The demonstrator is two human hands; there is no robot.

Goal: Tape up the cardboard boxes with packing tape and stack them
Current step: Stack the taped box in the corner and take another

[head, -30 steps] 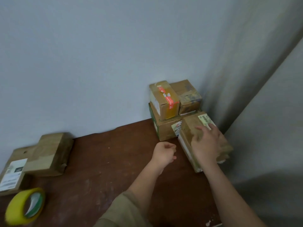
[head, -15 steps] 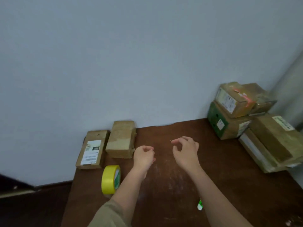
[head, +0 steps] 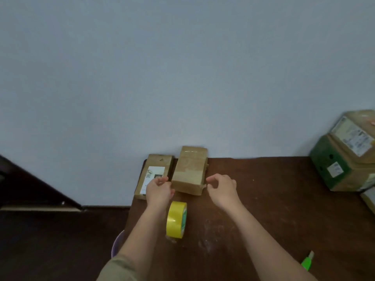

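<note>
A brown taped cardboard box (head: 189, 171) lies at the table's far left, against the wall. My left hand (head: 159, 191) is at its near left corner with the fingers curved, and I cannot see whether they touch it. My right hand (head: 222, 189) hovers just off its near right corner, fingers curved and apart, holding nothing. A flatter box with a white label (head: 155, 171) lies left of it, partly hidden by my left hand. A yellow tape roll (head: 176, 220) stands on edge between my forearms. Stacked boxes (head: 345, 159) sit at the far right.
The dark wooden table (head: 274, 209) ends at its left edge near my left forearm, with a purple rim (head: 116, 243) below it. A green cutter (head: 307, 263) lies near the right front. A pale wall runs behind the table.
My view swung left, away from the stack on the right. Both hands left the box placed there and moved to the two sides of the taped box at the far left.
</note>
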